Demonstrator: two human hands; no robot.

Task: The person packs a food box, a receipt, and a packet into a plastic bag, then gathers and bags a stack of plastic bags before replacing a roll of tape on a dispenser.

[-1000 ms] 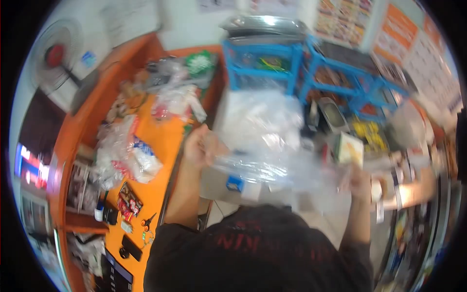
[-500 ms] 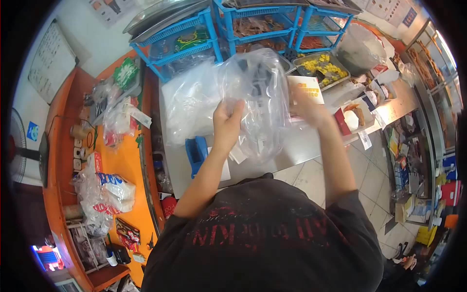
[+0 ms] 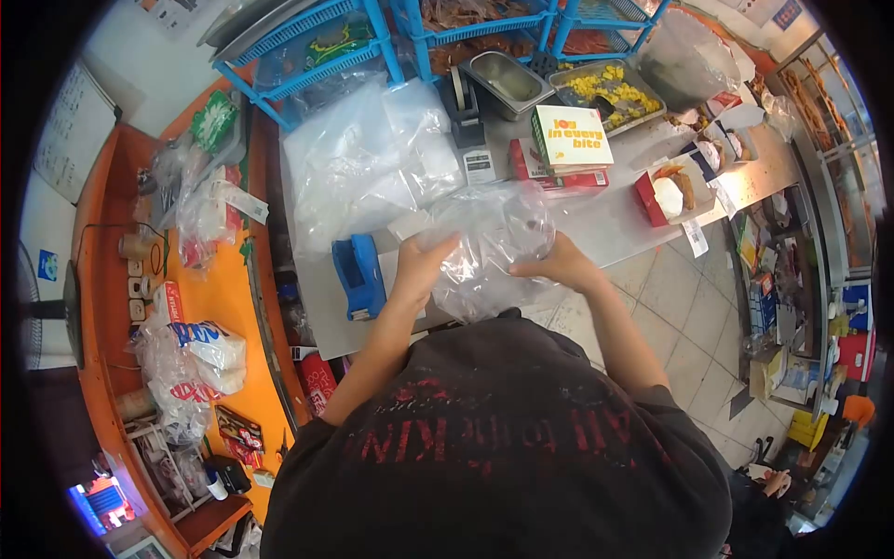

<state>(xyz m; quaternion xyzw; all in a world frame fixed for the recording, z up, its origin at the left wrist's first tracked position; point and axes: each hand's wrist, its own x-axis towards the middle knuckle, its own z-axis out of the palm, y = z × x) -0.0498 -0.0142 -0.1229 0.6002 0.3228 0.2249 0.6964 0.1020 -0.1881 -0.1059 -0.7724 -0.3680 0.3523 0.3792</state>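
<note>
A clear plastic bag is held in front of my chest, over the near edge of the metal table. My left hand grips its left side, thumb on top. On the right side, my right hand pinches the film between thumb and fingers. The bag looks puffed out, and I see nothing inside it. Beside my left hand stands a blue holder, possibly a tape dispenser. Beyond the bag, a white box with yellow lettering rests on flat red boxes.
Clear plastic bags lie flat at the table's left. Behind are a metal pan, a tray of yellow food and blue racks. Open red food boxes stand at right. An orange counter runs along my left.
The bag has come down and closer to my body, uncovering the pan and boxes behind it. My right hand has moved from near the white box to the bag's right side and gripped it.
</note>
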